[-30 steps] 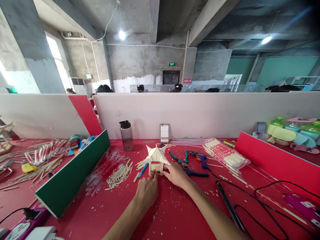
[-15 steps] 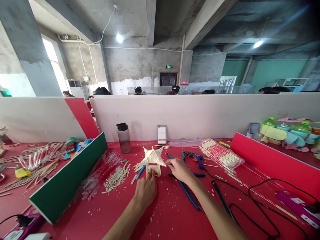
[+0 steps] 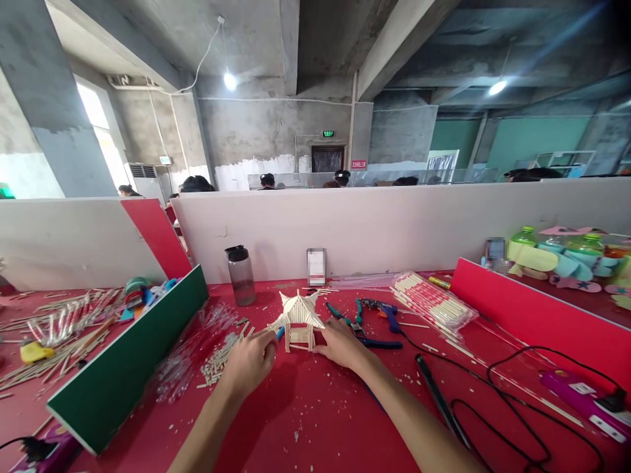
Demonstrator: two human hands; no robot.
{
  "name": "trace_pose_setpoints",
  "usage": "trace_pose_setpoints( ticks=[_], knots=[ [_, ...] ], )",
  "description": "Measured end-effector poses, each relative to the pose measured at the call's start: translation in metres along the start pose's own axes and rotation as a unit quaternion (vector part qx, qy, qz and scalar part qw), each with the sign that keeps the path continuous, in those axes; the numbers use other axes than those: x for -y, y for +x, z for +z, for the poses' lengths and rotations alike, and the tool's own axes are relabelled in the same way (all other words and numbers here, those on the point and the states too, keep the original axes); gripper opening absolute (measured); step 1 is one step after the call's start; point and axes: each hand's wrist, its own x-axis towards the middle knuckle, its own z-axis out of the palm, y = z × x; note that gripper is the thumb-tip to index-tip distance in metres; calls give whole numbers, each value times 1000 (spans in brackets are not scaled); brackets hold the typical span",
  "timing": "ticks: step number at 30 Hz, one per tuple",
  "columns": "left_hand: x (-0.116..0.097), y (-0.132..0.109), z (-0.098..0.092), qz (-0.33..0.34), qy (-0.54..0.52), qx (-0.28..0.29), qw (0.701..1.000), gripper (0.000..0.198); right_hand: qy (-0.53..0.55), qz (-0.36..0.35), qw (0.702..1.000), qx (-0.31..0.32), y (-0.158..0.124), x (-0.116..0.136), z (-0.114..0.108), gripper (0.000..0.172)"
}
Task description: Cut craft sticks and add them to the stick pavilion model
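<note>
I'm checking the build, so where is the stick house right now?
In the head view, the stick house stands near the middle of the table, between the left hand and the right hand, with the phone behind it.

The model pavilion is matt wood; the bottle, smooth translucent plastic; the back wall, rough concrete.

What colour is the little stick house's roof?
The roof is pale cream, with ridged lines. It shows best in the head view.
</note>
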Motion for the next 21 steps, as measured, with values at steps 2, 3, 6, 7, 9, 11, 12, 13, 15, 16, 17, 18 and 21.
trace_pose_setpoints(
  ticks=[2, 3, 6, 7, 9, 11, 12, 13, 15, 16, 17, 18, 21],
  knots=[
    [7, 1, -7, -11, -8, -10, 1000, 25, 17, -2, 1000, 6, 2, -1, 2, 50],
    [9, 1, -9, -16, -7, -8, 1000, 25, 23, -1, 1000, 8, 2, -1, 3, 49],
    [8, 1, -10, -13, -7, 31, 999, 27, 29, 4, 1000, 8, 3, 0, 5, 51],
    [7, 1, -8, -1, -11, 52, 999, 29, 30, 7, 1000, 6, 2, 0, 4, 54],
    [4, -1, -3, 38, -17, 87, 995, 34, 37, 12, 999, -1, -1, -1, 1, 60],
    [1, -4, 5, 83, -8, 105, 991, 44, 55, 18, 998, -9, -6, -4, -6, 62],
    [-1, -5, 10, 100, 5, 108, 989, 49, 72, 21, 997, -9, -9, -6, -11, 59],
    [-4, -7, 15, 113, 21, 111, 987, 51, 97, 22, 995, -4, -12, -8, -16, 55],
    [-8, -8, 25, 128, 56, 121, 983, 53, 161, 27, 986, 22, -19, -14, -27, 42],
    [-11, -8, 29, 131, 71, 125, 981, 53, 191, 27, 980, 37, -22, -17, -33, 38],
    [-13, -7, 32, 132, 83, 127, 980, 55, 219, 24, 974, 54, -24, -20, -37, 35],
    [-14, -6, 35, 132, 89, 127, 979, 56, 242, 18, 968, 69, -26, -23, -40, 32],
    [-17, -1, 40, 125, 93, 119, 981, 54, 293, 1, 950, 106, -29, -29, -42, 30]
  ],
)
